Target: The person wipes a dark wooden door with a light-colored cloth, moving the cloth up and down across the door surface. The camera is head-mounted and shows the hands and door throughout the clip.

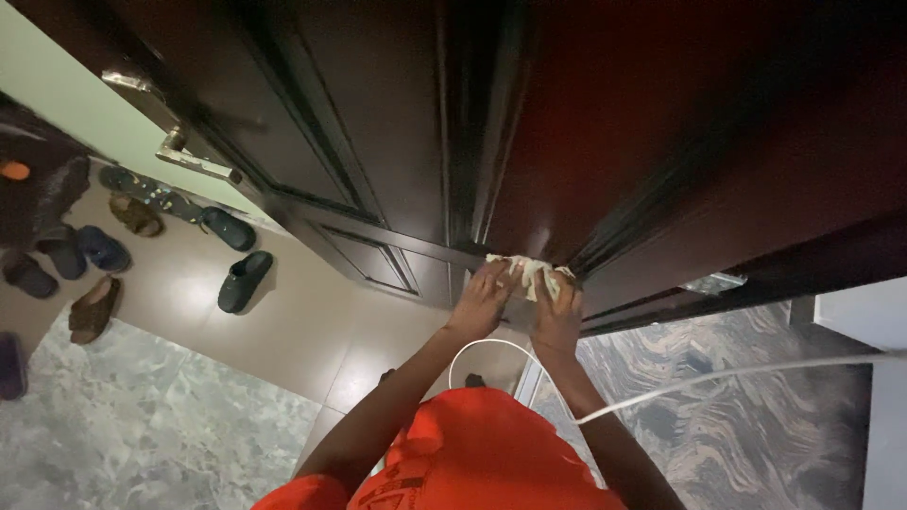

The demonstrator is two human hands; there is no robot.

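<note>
Two hands are pressed side by side against the lower part of a dark wooden door, and a crumpled pale cloth is held between them and the wood. The left hand is laid flat with its fingers spread over the cloth's left end, while the right hand is closed over the right end, so that the cloth is pinned to the surface from both sides; whether the fingers are curled fully around the fabric cannot be told. The cloth is kept low on the door, at the moulded edge where a recessed panel meets the frame, which appears to be why the arms are stretched forward and down from the orange shirt. The pressure seems to be applied with both palms because the grooved moulding would otherwise let a loose rag slip.

A thin white cable is looped in front of the shirt and is trailed away to the right. Higher up on the left, a metal lever handle is fixed to the door. Beyond it, several sandals and slippers are lined up on the tiled floor along the pale green wall, apparently left clear of the doorway.
</note>
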